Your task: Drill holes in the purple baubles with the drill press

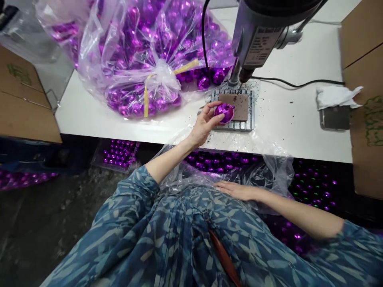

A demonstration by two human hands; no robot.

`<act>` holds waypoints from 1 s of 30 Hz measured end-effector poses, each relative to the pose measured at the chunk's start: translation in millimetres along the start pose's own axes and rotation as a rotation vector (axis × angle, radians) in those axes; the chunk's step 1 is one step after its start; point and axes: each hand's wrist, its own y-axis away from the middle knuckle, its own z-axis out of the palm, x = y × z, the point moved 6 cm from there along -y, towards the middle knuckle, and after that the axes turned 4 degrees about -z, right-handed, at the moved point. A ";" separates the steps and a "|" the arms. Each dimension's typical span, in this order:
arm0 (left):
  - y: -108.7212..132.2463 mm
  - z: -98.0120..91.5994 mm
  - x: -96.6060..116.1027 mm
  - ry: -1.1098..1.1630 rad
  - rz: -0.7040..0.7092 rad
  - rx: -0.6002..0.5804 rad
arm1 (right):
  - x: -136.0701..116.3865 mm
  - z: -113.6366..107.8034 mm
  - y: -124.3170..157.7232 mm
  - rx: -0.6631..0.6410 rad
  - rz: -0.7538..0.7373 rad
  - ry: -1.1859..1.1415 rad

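My left hand (205,124) pinches a shiny purple faceted ball (225,114) between thumb and fingers. The ball is just over the near left part of a brown block (241,109), which lies on a slotted metal plate (249,124). Above the block, a drill press (254,44) points its thin bit downward, apart from the ball. My right hand (236,190) lies low by my lap with its fingers stretched out, beside a clear plastic bag (191,179). Nothing shows in that hand, though its fingertips are partly hidden.
A tied clear bag of purple balls (143,75) fills the table's back left. More purple balls (221,160) lie below the table edge. Cardboard boxes (24,95) flank both sides. A phone (334,118) with a tissue stands at right; a black cable (299,85) crosses the white table (299,131).
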 end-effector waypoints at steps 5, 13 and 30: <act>-3.5 1.7 1.8 -0.007 0.100 0.005 | 8.0 0.7 28.6 -0.047 0.091 0.068; -7.1 8.6 -11.3 0.240 -0.074 0.135 | -48.2 -58.5 65.5 -0.030 -0.019 0.170; -25.5 -21.6 9.1 0.175 -0.088 0.171 | -145.2 -361.4 184.2 1.905 -0.685 -0.248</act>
